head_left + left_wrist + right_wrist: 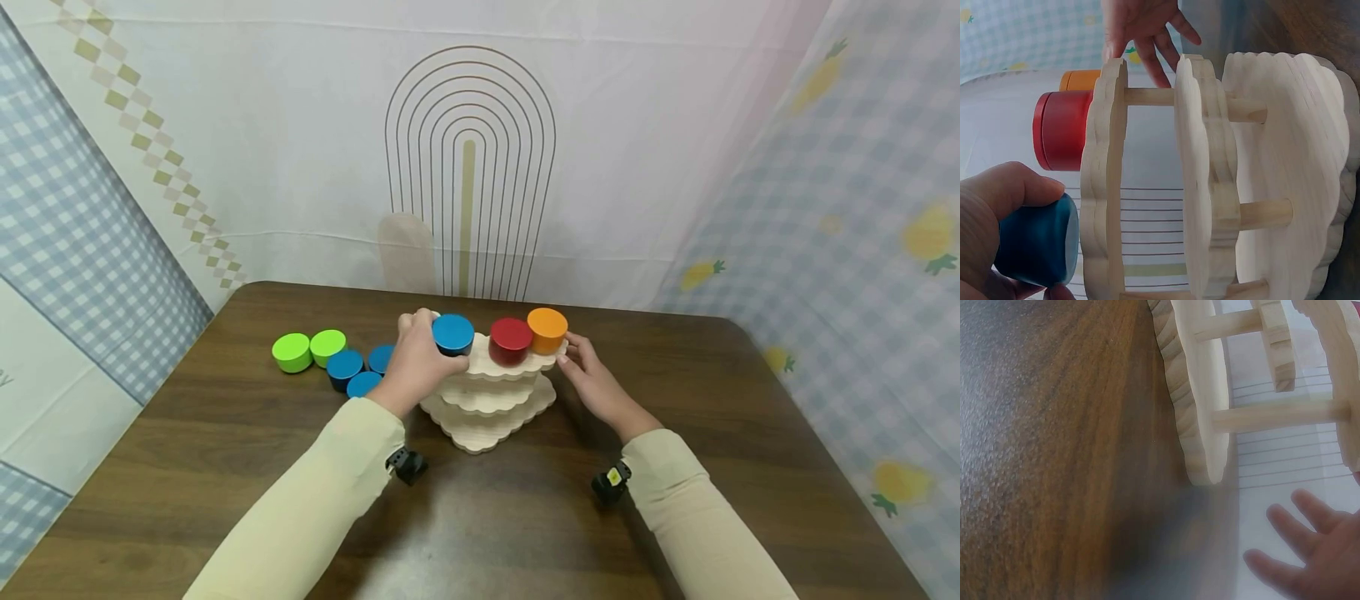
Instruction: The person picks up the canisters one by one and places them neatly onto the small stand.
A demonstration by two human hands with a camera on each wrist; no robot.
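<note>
On the table [510, 533], towards its far edge, stands a three-tier wooden stand [480, 435]. The right hand [596, 387], fingers spread, touches the right corner of the top tier [1104, 187], near an orange tin [547, 331] and red tin [511, 342]. The left hand [417, 367] pinches a blue tin [453, 333] just over the left end. Placing it seems the step in hand, calling for level lowering, then release.

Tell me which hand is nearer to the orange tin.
Right. The right hand is just beside the orange tin, at the edge of the three-tier wooden stand; the left hand grips a blue tin farther off, beyond the red tin.
</note>
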